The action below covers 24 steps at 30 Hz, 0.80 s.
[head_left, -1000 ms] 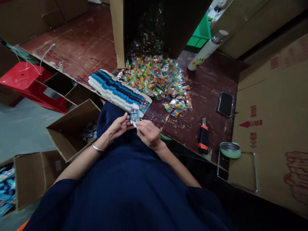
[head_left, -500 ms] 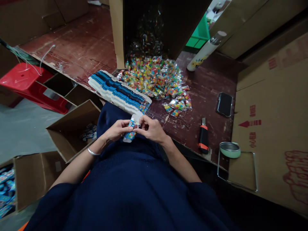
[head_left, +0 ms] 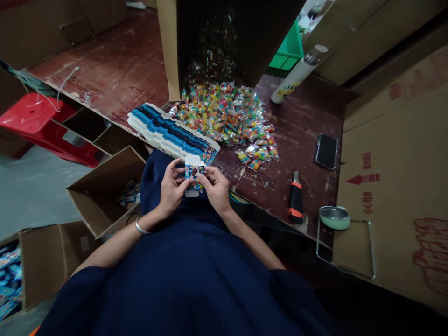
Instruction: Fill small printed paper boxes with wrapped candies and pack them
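Note:
A small blue printed candy box is held upright above my lap, its white end flaps sticking out at top and bottom. My left hand grips its left side between thumb and fingers. On the right side, my right hand pinches it, thumb across the printed front. Just beyond lies a long overlapping row of flat blue and white cartons along the table edge. Behind that row, a heap of clear candy packets spills from a large cardboard box lying open toward me.
On the red-brown table lie a box cutter and a phone; a white bottle stands farther back. A pale green bowl is at right. Open cartons and a red stool are at left.
The candy box has turned from a tilted, narrow side view to upright with its broad printed face toward me. Both hands have shifted to hold it from either side.

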{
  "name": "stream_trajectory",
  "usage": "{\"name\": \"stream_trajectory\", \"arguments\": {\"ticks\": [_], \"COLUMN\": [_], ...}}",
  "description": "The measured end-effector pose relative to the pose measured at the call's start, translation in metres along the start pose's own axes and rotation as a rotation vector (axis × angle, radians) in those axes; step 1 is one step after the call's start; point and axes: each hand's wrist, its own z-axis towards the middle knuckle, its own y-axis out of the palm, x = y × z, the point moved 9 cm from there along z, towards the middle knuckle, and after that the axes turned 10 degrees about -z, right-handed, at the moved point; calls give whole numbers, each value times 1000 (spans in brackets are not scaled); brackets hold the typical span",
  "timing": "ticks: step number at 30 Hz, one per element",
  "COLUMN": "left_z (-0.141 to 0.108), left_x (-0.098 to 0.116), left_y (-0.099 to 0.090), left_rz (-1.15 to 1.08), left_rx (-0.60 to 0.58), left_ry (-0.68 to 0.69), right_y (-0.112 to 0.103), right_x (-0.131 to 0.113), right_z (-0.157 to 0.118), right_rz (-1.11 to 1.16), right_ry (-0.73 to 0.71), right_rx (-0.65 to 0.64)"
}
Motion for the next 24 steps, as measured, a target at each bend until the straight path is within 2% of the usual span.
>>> {"name": "stream_trajectory", "arguments": {"ticks": [4, 9, 12, 15, 19, 24], "left_z": [-2, 1, 0, 1, 5, 6], "left_x": [-3, -8, -11, -7, 6, 15], "left_y": [8, 15, 19, 19, 14, 15], "left_rz": [44, -5, -21, -7, 7, -16], "left_rx": [-124, -295, -356, -331, -253, -257], "left_ry": [-2, -157, -215, -170, -62, -42], "right_y": [-2, -12, -17, -17, -15, -10], "right_x": [-3, -15, -28, -33, -29, -28], "right_z": [-1, -3, -1, 4, 10, 12], "right_rz": [1, -171, -232, -195, -31, 27], "right_ry": [-82, -229, -349, -376, -290, -221], "right_rx": [25, 100, 118, 91, 52, -37]}}
